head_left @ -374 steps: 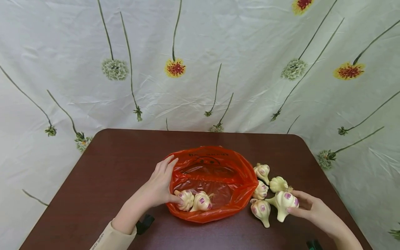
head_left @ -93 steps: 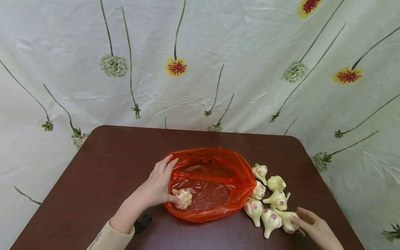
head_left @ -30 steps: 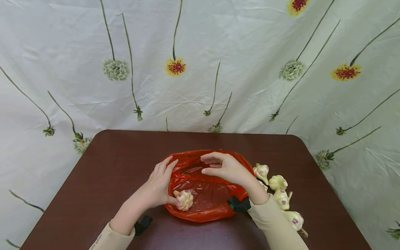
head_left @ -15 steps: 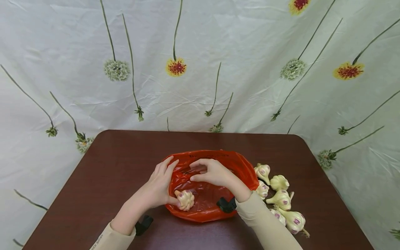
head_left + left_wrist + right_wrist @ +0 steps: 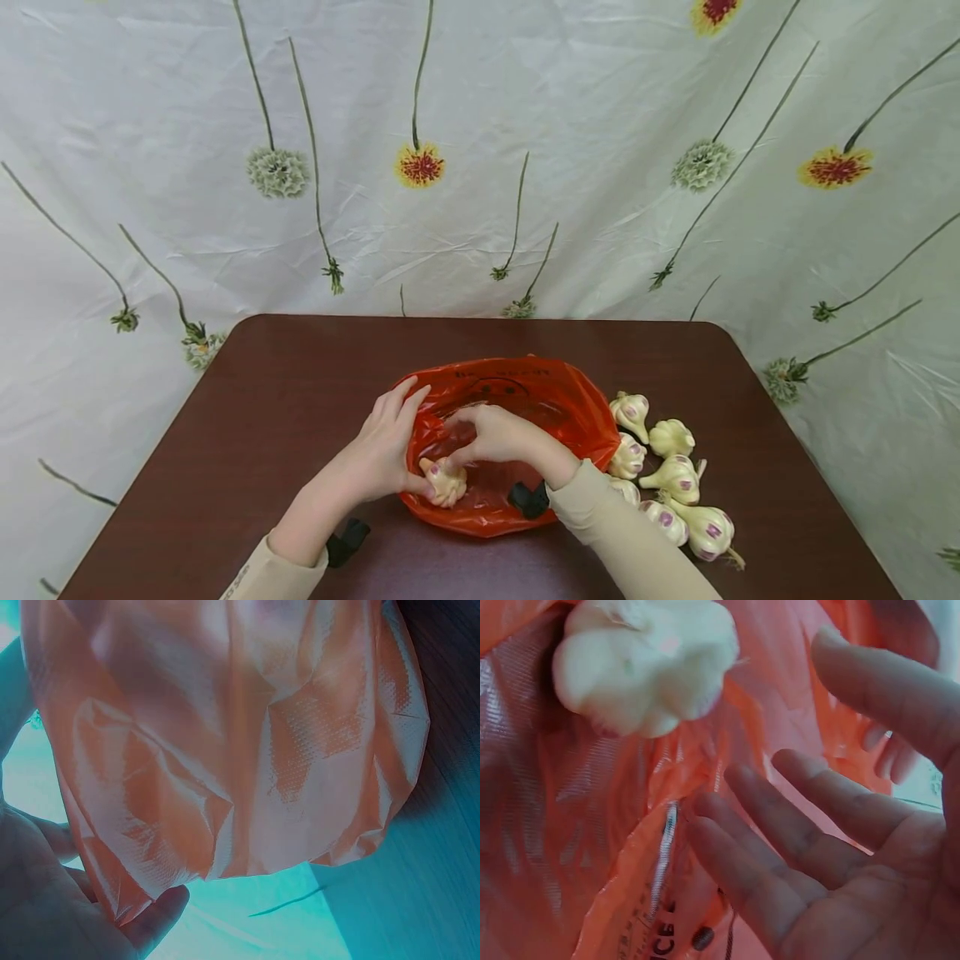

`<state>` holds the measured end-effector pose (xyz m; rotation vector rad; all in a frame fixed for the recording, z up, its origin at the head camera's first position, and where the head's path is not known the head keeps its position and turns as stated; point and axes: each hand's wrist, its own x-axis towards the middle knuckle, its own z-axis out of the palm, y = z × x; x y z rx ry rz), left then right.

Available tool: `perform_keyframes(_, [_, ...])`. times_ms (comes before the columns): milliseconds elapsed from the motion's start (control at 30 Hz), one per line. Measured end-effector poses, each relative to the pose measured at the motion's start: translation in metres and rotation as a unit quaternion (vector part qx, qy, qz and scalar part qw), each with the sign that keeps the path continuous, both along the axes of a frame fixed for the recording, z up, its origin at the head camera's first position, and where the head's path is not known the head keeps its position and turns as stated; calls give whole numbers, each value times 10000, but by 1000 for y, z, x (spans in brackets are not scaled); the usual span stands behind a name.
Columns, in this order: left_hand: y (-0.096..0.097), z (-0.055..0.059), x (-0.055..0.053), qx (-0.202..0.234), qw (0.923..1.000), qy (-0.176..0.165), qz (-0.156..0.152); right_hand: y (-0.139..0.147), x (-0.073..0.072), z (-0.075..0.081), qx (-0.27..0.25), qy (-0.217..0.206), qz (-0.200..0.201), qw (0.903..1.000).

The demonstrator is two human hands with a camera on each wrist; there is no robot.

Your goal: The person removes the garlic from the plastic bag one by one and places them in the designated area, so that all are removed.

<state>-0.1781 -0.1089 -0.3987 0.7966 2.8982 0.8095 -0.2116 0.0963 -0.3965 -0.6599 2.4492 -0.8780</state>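
Note:
A red plastic bag [image 5: 581,400] with dark print lies with its mouth spread wide on the table. My left hand [image 5: 378,450] holds the bag's left rim, thumb over the inner side; the left wrist view shows fingers pinching the bag's edge [image 5: 131,904]. One garlic bulb [image 5: 447,483], pale with purple marks, sits inside at the left, close to that thumb. My right hand [image 5: 498,435] is inside the bag mouth, thumb overlapping the bulb in the head view. In the right wrist view its fingers are spread, with a gap to the garlic bulb [image 5: 645,667].
Several garlic bulbs [image 5: 678,479] lie grouped right of the bag, partly behind my right sleeve [image 5: 615,525]. The brown table [image 5: 300,375] has rounded far corners. Behind it hangs a pale flower-printed cloth [image 5: 465,100].
Since the oldest frame, one of two bulbs left the bag and the group at right grew. My right hand came back from there and moved down-left to the last bulb. My left hand stayed.

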Motion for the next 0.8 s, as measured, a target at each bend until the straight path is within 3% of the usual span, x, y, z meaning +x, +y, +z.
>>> perform_keyframes(433, [1, 1, -1, -73, 10000, 29, 37, -14, 4, -14, 667, -323, 332, 9967])
perform_keyframes(800, [2, 0, -2, -4, 9999, 136, 43, -29, 10, -20, 939, -521, 270, 9938])
